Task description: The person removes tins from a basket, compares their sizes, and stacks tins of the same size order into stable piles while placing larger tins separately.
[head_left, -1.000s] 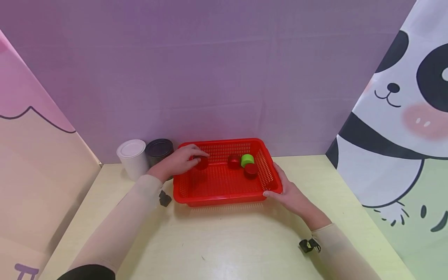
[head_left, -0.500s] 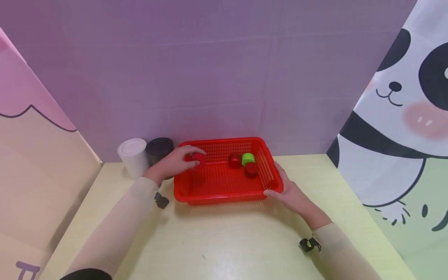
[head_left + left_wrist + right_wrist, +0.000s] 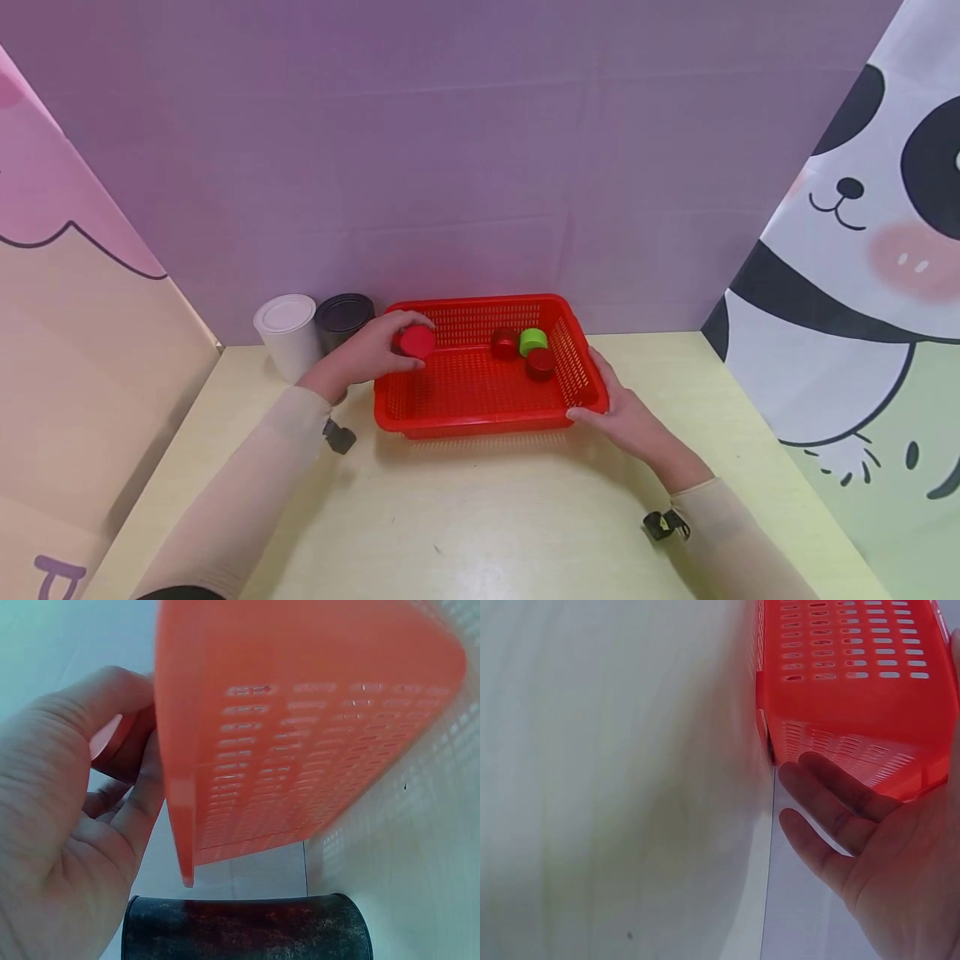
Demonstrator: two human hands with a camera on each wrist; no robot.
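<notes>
A red plastic basket (image 3: 468,429) with slotted walls stands on the table near the back wall. My left hand (image 3: 375,346) reaches over its left rim and pinches a red round cylinder (image 3: 417,342) between thumb and fingers. In the left wrist view the cylinder (image 3: 124,746) is partly hidden by the hand and the basket wall. My right hand (image 3: 626,421) grips the basket's front right corner, its thumb on the rim and its other fingers around the outer side. In the basket's right half lie two red cylinders (image 3: 505,342) and a green cylinder (image 3: 533,341), close together.
A white can (image 3: 288,337) and a black can (image 3: 343,321), both lidded, stand left of the basket near the back, beside my left wrist. The purple wall (image 3: 480,167) rises right behind. Pale tabletop (image 3: 465,525) extends in front of the basket.
My left hand has raised the red cylinder inside the basket and drawn it slightly left. The right hand has kept its grip on the corner, and the other cylinders stay where they were.
</notes>
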